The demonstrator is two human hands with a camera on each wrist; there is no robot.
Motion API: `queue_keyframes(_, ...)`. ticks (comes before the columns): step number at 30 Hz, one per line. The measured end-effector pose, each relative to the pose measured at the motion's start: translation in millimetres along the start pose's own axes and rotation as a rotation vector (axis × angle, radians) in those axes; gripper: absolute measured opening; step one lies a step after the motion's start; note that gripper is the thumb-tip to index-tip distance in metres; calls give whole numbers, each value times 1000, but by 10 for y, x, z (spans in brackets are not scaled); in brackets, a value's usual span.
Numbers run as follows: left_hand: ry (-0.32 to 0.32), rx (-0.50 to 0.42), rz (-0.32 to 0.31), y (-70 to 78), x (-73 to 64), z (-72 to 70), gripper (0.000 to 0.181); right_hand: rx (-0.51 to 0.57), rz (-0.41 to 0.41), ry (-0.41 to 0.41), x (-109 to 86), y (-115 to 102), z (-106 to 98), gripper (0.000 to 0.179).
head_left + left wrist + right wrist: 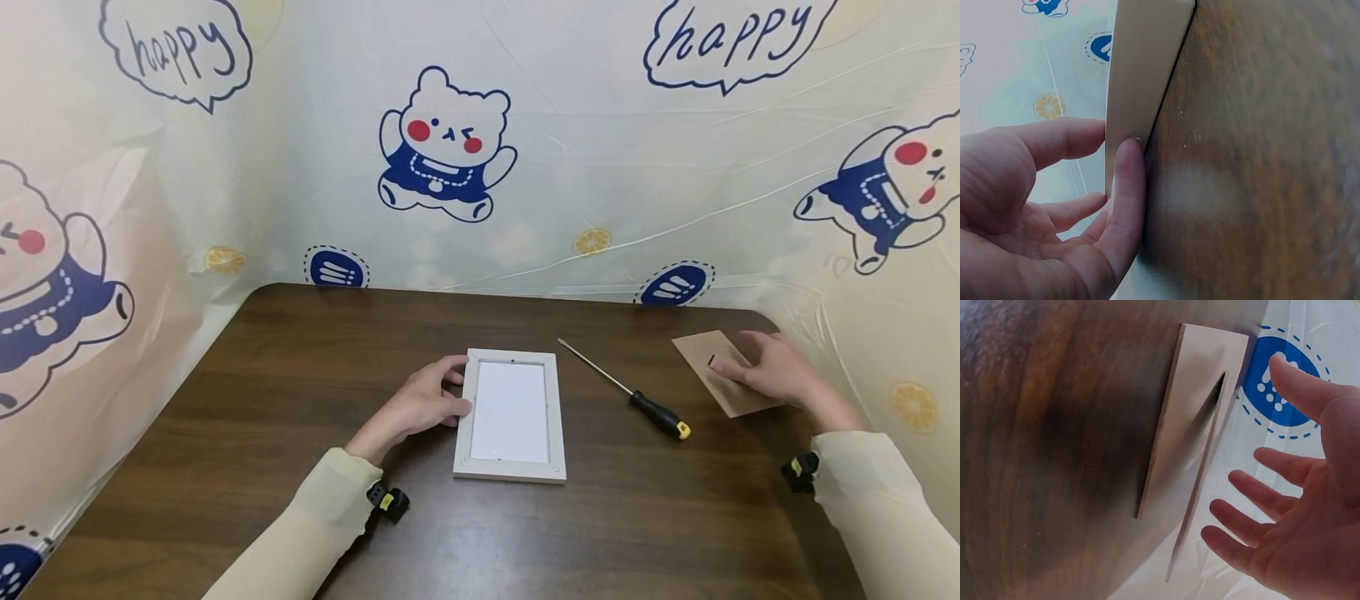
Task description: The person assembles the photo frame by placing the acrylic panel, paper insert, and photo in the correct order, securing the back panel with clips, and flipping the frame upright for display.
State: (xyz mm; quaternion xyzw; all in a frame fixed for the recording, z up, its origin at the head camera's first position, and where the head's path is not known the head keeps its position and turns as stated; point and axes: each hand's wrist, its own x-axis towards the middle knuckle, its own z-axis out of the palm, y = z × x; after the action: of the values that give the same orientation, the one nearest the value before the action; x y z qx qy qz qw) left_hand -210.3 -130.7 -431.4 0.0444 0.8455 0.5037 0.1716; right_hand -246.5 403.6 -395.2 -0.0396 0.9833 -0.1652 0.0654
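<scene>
A white picture frame [464,433] lies on the table, with a white sheet [512,412] showing inside its border. My left hand [422,400] is at its left side, with thumb and fingertips touching the outer edge [1138,75] and not wrapped round it. Over to the right, my right hand [780,371] hovers over a thin brown backing board [712,354]. The right wrist view shows that hand's fingers spread, with nothing held. A narrow stand leg [1200,475] sticks up from the board [1175,394], which lies flat on the table.
Between frame and board lies a screwdriver [656,412] with a black and yellow handle, its shaft pointing away to the left. The dark wooden table [300,367] meets a printed curtain [570,167] at its back and sides. Both wrists carry small black cameras [390,502].
</scene>
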Motion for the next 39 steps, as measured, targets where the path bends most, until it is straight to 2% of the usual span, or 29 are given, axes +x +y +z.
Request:
queue_keyframes(12,0,9,-5,15,-1,-5,78,-76,31,-39,10,77,47,100)
queue_keyframes(26,3,11,-4,3,7,1,79,-82,79,-74,3,72,92,106)
queue_keyframes(39,-2,3,1,5,2,-2,78,-118,85,-68,4,121,141,98)
